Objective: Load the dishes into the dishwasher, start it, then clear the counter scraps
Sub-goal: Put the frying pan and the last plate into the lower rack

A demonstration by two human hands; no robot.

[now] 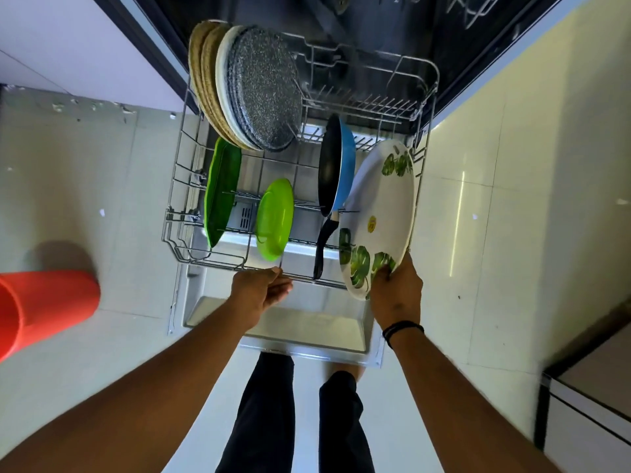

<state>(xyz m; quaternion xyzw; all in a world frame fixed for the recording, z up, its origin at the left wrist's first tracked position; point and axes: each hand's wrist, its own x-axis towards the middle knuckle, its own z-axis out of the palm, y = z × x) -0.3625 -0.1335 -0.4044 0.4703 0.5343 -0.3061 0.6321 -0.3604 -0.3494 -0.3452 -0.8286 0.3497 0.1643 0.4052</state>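
The lower rack [184, 230], a basket of thin grey-coated wire, is pulled out over the open dishwasher door [273, 324], whose inner face is dull pressed metal. The person's left hand [261, 291] rests at the rack's near rail, fingers curled loosely around the wire. The right hand [396, 295] grips the near edge of a large round white plate [379, 206] printed with green leaves and bearing a small yellow sticker; the plate stands tilted on edge at the right side of the rack, fingertips curling over its rim. A black band circles that wrist.

Just left of the plate a frying pan [336, 165] stands on edge, blue outside, matte black inside, its black handle pointing toward the near rail. A small round lime-green plate [275, 221], glossy plastic by the look, stands upright near the middle. Farther left a darker green oblong dish [222, 189] leans on edge. At the far left, a row of upright discs: woven straw-coloured mats [201, 70], a white plate, and speckled grey stone-look plates [264, 87].

The floor is pale glossy tile. A red plastic bucket [44, 307] sits at the near left.
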